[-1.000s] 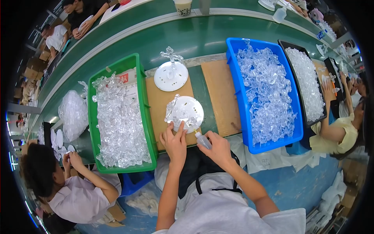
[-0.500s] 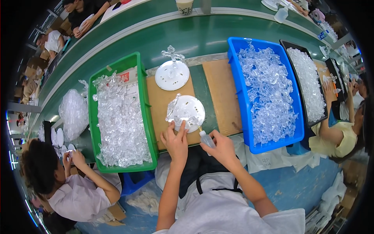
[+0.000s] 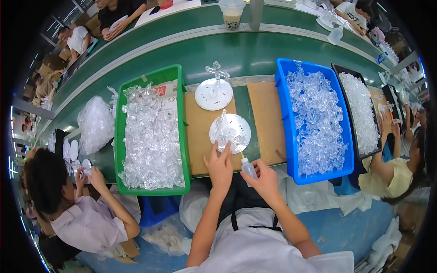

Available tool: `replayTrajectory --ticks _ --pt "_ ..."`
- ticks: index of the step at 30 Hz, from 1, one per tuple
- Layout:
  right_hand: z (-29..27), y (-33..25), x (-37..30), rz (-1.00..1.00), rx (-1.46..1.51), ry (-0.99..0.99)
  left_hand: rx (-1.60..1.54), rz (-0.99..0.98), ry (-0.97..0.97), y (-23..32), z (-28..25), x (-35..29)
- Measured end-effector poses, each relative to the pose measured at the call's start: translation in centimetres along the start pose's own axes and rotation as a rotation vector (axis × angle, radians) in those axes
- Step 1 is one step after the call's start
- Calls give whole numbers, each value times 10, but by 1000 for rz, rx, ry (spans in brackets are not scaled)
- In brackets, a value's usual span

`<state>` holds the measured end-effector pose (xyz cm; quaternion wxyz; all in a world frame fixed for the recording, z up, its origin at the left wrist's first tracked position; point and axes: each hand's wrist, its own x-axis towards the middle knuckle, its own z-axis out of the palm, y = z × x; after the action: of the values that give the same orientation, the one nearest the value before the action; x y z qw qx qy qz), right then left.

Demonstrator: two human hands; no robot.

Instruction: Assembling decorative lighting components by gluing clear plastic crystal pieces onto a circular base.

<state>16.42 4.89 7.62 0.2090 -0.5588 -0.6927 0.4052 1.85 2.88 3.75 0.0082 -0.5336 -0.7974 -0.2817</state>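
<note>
Right hand (image 3: pixel 265 178) closed around a small squeeze bottle (image 3: pixel 248 169), nozzle tilted up-left. Left hand (image 3: pixel 220 164) fingers press the near rim of a white round disc (image 3: pixel 230 133) lying on the cardboard sheet (image 3: pixel 200 132), clear plastic pieces on it. Green bin (image 3: pixel 151 136) left, blue bin (image 3: pixel 314 120) right, both full of clear parts. Beyond, second disc (image 3: pixel 214 94) with clear cross upright.

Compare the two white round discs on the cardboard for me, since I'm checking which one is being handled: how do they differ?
The near disc lies by the left hand, whose fingers touch its edge; the far disc sits untouched nearer the belt. The far disc carries an upright clear cross; the near disc has clear pieces lying on it. Both are white, round and perforated.
</note>
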Motion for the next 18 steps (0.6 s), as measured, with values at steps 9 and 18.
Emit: replayTrajectory --ticks 9,18 --pt "27 -10 13 -99 -75 -61 -658 -136 39 -22 -12 32" --pt "29 -14 23 -99 -111 -81 -671 -132 -98 -28 -9 42"
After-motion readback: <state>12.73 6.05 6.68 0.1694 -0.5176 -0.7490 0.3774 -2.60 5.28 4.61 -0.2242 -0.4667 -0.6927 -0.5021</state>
